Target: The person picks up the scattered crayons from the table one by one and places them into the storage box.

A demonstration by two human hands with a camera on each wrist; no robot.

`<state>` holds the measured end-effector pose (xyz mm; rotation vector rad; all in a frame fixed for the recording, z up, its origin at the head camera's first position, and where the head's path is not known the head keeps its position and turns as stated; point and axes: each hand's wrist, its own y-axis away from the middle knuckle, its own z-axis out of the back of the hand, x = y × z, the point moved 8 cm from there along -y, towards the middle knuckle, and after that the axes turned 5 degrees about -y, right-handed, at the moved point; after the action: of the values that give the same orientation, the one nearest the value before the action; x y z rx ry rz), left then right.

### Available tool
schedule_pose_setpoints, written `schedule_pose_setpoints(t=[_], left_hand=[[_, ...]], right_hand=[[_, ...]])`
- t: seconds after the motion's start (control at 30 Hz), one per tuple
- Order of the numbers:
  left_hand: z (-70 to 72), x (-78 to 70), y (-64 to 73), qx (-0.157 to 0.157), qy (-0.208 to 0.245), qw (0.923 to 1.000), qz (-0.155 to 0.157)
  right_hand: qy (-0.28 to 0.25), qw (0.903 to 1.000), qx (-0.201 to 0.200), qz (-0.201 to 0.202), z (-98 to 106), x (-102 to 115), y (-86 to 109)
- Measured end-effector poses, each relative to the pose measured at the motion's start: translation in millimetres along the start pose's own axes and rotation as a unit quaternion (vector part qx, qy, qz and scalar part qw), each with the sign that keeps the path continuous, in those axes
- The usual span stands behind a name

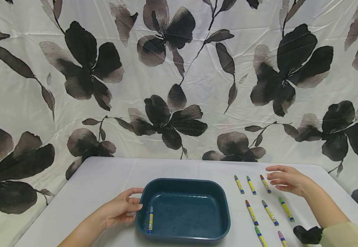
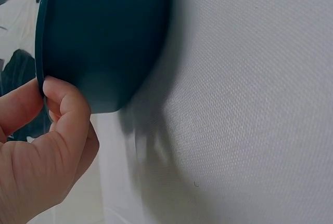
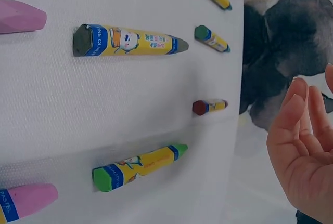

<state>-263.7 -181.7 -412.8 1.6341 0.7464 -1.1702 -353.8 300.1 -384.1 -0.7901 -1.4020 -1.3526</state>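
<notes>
A dark teal rectangular tub [image 1: 183, 236] stands on the table, one oil pastel [image 1: 150, 219] lying inside along its left wall. At that left side my left hand [image 1: 120, 208] pinches the rim between thumb and fingers, as the hand [image 2: 49, 141] also shows in the left wrist view. My right hand [image 1: 291, 181] hovers at the back right with fingers loosely extended and holds nothing. Closest to its fingertips lies a red-tipped oil pastel [image 1: 265, 184]. A bright green oil pastel [image 3: 139, 168] and a grey-green one [image 3: 130, 42] appear large in the right wrist view.
Several yellow-wrapped pastels lie in rough rows right of the tub, among them a red one [image 1: 251, 212] and a pink one [image 1: 282, 239]. A black strap piece [image 1: 308, 235] hangs by the right sleeve [image 1: 346, 235]. A floral cloth [image 1: 166, 85] hangs behind the white table [image 1: 105, 175].
</notes>
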Motion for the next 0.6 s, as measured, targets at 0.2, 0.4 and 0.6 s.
schedule_pose_setpoints(t=[0.2,0.4,0.6], left_hand=[[0.1,1.5,0.3,0.005,0.006,1.0000,0.000],[-0.5,1.6,0.6,0.004,0.003,1.0000,-0.001],[-1.7,0.0,1.5,0.002,0.007,1.0000,0.004]], right_hand=[[-0.004,0.9998,-0.016,-0.010,5,-6,-4.0],[-0.011,0.9993,-0.030,-0.020,8,-11,-6.9],[-0.001,0.9980,-0.055,-0.029,12,-16,-10.4]])
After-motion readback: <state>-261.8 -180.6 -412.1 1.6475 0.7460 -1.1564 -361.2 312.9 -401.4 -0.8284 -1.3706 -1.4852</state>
